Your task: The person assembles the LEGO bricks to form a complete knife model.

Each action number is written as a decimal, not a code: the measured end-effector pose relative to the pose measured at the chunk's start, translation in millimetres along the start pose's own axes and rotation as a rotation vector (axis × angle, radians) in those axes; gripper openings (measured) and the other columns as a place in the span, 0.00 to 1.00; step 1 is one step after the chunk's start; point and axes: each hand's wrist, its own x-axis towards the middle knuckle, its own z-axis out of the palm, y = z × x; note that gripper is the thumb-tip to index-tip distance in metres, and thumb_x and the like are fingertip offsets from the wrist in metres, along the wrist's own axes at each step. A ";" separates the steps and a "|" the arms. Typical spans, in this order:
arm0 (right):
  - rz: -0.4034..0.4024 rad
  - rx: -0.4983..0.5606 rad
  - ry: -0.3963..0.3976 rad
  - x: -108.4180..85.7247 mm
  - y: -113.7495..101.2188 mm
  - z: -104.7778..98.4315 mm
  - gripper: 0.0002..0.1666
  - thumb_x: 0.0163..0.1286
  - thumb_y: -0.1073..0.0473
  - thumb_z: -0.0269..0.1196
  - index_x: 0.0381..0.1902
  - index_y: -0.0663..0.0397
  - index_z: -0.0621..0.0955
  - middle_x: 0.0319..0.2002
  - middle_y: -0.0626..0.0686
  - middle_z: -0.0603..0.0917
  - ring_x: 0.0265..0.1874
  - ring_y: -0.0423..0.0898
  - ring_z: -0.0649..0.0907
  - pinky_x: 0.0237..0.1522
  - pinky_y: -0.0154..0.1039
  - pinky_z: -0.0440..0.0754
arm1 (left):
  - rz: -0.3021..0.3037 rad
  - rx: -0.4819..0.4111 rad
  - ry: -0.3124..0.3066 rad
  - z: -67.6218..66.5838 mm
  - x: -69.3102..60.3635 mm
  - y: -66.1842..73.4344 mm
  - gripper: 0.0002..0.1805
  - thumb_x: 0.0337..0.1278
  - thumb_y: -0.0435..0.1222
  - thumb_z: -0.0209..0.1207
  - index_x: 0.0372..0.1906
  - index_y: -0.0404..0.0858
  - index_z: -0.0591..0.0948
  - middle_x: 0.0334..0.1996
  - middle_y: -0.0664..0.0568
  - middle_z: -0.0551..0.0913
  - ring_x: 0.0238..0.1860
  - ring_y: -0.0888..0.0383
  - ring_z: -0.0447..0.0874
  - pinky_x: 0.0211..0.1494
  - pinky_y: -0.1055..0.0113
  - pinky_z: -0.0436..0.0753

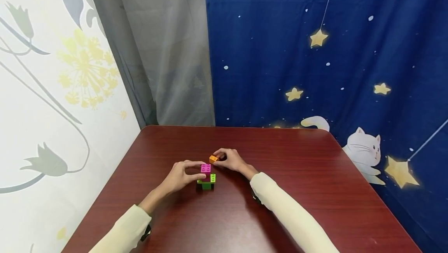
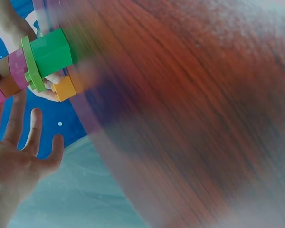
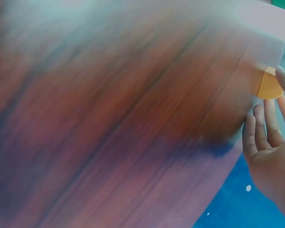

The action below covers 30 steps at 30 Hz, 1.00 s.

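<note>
My left hand (image 1: pixel 179 176) pinches the upper part of a small stack of toy building bricks between thumb and fingers. A magenta brick (image 1: pixel 205 167) with studs tops the stack. Lower down are a lime green plate (image 1: pixel 213 178) and a green brick (image 1: pixel 207 186). From the side, the left wrist view also shows a brown-orange brick (image 2: pixel 9 86) between pink ones. Whether the stack touches the table, I cannot tell. Just beyond it, my right hand (image 1: pixel 231 160) holds a small orange brick (image 1: pixel 213 159) by its fingertips, apart from the stack. The right wrist view shows that orange brick (image 3: pixel 270 85) partly covered by the thumb.
Both hands work over a reddish-brown wooden table (image 1: pixel 280 156). A blue curtain (image 1: pixel 259 51) with stars and a grey curtain (image 1: pixel 175 51) hang behind its far edge. On the left stands a white flower-patterned surface (image 1: pixel 115 128).
</note>
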 end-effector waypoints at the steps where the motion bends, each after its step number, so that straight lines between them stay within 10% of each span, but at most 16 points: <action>1: -0.002 -0.007 -0.001 -1.5 1.1 -1.6 0.23 0.63 0.57 0.77 0.54 0.57 0.86 0.42 0.52 0.90 0.42 0.47 0.88 0.48 0.41 0.86 | 0.001 0.004 0.002 0.1 -0.1 -0.1 0.23 0.54 0.48 0.77 0.56 0.52 0.88 0.46 0.61 0.89 0.52 0.57 0.84 0.57 0.44 0.82; 30: 0.008 0.006 -0.011 -44.0 16.8 -33.7 0.17 0.65 0.64 0.75 0.50 0.57 0.85 0.43 0.53 0.88 0.43 0.50 0.86 0.49 0.45 0.86 | -0.005 0.041 0.000 2.6 12.3 -0.4 0.24 0.53 0.49 0.77 0.57 0.54 0.89 0.48 0.60 0.90 0.51 0.50 0.84 0.56 0.45 0.82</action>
